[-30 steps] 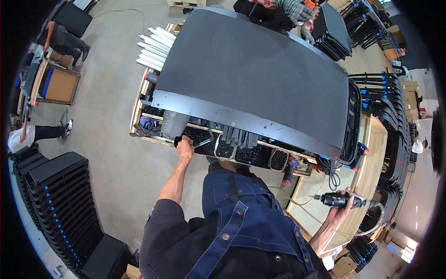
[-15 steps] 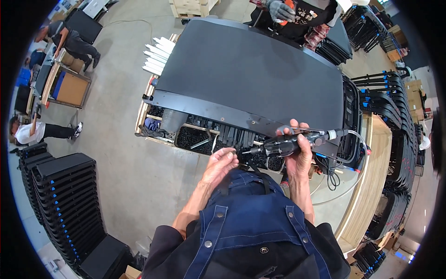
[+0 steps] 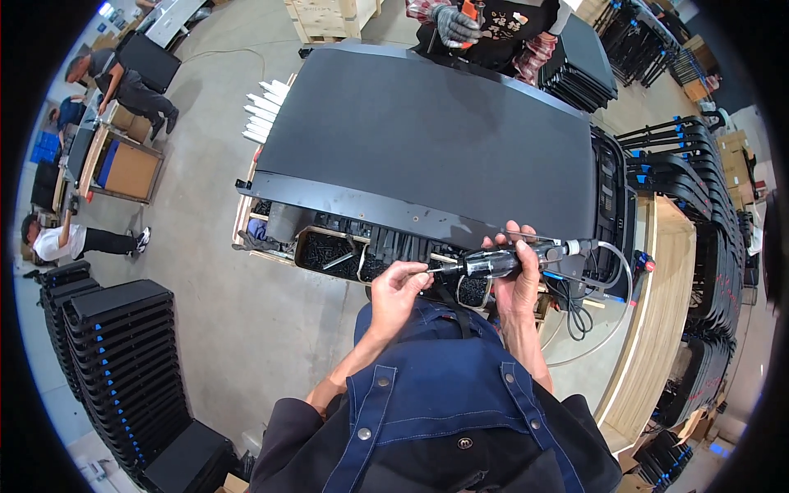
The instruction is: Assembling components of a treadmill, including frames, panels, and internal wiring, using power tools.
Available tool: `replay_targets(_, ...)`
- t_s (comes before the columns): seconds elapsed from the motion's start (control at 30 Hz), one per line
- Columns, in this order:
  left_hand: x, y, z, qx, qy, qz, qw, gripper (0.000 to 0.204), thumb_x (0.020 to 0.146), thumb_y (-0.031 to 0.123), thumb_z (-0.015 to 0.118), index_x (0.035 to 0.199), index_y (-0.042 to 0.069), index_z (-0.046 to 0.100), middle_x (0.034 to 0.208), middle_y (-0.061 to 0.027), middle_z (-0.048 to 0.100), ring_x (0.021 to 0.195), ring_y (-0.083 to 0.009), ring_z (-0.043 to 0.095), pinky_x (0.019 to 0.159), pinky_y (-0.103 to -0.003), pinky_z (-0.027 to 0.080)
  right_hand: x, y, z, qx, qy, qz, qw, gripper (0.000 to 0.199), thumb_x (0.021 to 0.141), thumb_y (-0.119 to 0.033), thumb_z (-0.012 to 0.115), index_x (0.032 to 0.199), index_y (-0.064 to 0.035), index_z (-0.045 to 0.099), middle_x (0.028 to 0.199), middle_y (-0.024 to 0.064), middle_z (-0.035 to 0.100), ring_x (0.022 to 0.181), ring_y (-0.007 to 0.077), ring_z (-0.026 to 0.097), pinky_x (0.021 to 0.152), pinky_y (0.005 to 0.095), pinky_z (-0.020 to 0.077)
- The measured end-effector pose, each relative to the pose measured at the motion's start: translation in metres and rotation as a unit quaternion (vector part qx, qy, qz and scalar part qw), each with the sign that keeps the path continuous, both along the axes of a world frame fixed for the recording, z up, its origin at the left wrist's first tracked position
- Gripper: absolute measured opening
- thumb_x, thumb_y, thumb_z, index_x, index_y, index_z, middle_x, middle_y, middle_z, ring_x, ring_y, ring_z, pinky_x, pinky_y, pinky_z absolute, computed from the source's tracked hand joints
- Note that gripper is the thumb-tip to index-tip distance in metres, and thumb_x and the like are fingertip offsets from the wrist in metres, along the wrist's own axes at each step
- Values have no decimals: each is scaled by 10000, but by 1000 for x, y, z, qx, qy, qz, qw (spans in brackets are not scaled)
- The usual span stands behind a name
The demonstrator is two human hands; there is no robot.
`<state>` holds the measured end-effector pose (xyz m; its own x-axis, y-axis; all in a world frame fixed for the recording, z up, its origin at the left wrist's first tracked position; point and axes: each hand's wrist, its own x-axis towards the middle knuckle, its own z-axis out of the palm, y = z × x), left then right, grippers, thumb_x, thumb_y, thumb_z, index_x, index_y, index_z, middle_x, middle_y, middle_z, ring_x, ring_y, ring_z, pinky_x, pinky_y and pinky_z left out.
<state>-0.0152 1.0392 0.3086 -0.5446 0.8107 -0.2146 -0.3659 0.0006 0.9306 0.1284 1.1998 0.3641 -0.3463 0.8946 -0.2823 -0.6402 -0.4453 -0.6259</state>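
Note:
My right hand (image 3: 518, 283) is wrapped round a black power screwdriver (image 3: 491, 264), its bit pointing left. A pale hose (image 3: 618, 249) leads off its rear end. At the bit's tip, my left hand (image 3: 396, 289) has thumb and fingers pinched together; what they hold is too small to make out. Just beyond both hands lies a large dark panel (image 3: 427, 140) with a black metal rail (image 3: 353, 202) along its near edge. Below the rail sit bins of small black parts (image 3: 316, 246), some hidden by my hands.
Across the panel stands a co-worker whose gloved hand (image 3: 456, 27) holds an orange tool. White bars (image 3: 263, 111) stick out at the panel's left. A wooden crate (image 3: 653, 304) stands to the right, and stacked black panels (image 3: 123, 353) rise at the lower left. Two people work at far left.
My left fingers have come to the screwdriver bit's tip, where a gap showed before. The screwdriver has shifted slightly left. The view has moved a little, and the panel appears lower and farther left.

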Motion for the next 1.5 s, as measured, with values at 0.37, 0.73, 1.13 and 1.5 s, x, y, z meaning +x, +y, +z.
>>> replay_targets(0.37,-21,60,-24,63,-484,4,873,234,1011,206,635,1139,9,632,900,-57,676,807,-154,676,750,-273,608,-42,15,25,238,-102,50,965,495,848,-54,736,1289,-71,512,1282,177,626,1090,276,674,1033,475,519)
replay_targets(0.73,-29,59,-38,-33,-436,45,898,477,1000,510,585,1058,38,624,859,-46,659,705,-154,665,635,-288,587,-118,32,18,503,-172,245,811,427,785,90,757,1156,-14,572,1165,167,672,1031,230,675,947,387,564)
replay_targets(1.13,-94,39,-73,-33,-161,205,965,593,914,445,749,1134,-84,594,1032,-122,668,904,-184,671,821,-321,579,-150,40,26,454,-186,412,768,350,756,69,764,1061,-20,615,1077,133,697,1068,224,664,961,398,535)
replay_targets(1.5,-97,35,-79,-26,-171,199,964,494,926,405,747,1139,-25,632,1049,-75,680,925,-159,654,813,-334,571,-146,18,22,454,-182,355,797,424,798,72,753,1171,-20,573,1215,180,672,1106,245,655,992,400,520)
